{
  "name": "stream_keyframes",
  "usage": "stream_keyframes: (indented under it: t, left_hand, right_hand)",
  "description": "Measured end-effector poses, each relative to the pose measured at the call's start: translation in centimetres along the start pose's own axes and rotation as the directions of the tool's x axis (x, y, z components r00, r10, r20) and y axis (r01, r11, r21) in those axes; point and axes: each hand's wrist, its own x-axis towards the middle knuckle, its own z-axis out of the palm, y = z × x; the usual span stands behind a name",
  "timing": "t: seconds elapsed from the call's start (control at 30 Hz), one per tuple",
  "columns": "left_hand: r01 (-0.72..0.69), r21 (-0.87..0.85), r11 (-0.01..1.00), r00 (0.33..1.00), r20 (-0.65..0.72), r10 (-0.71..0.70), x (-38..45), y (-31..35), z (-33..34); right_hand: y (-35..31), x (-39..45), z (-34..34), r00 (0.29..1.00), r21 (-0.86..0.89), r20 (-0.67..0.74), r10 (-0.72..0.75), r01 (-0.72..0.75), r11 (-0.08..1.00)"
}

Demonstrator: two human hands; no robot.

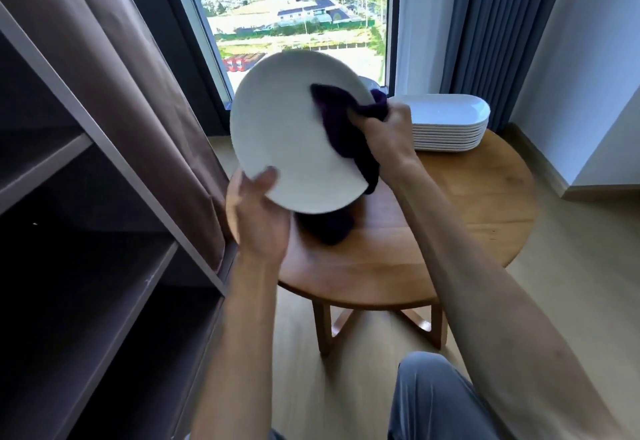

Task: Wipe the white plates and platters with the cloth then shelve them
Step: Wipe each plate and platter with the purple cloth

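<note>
Two hands work on one round white plate (287, 135), held tilted in the air above the round wooden bench (450, 218), near the middle of the view. The left hand (258, 218) grips the plate's rim at about 7 o'clock, thumb curled over the front face and fingers hidden behind. The right hand (384, 131) is bunched tight around a dark purple cloth (341, 128), which lies against the plate's face at its 3 o'clock edge and hangs down past the rim (its lower end reaches behind the plate, just above the bench top). At 2 o'clock from the plate, on the far side of the bench, sits a neat stack of white oblong platters (450, 128), well apart from both hands. A dark shelving unit (104, 197) with a brown fabric cover fills the 9 o'clock side, its shelves open toward the person. A window (294, 7) stands at 12 o'clock, with blue-grey curtains (495, 31) at 1 o'clock.
</note>
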Motion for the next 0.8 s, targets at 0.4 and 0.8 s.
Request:
stream_keyframes:
  t: [0.4,0.8]
  left_hand:
    - [0.061,0.123,0.991,0.998,0.009,-0.062,-0.7,-0.4,0.3]
    - [0.119,0.278,0.953,0.991,0.020,-0.129,-0.8,0.7,-0.3]
  right_hand:
    - [-4.2,1.5,-0.9,0.974,-0.515,0.160,-0.161,0.222,0.828]
    - [-2.8,-2.7,4.0,0.913,-0.763,0.301,-0.275,0.404,0.506]
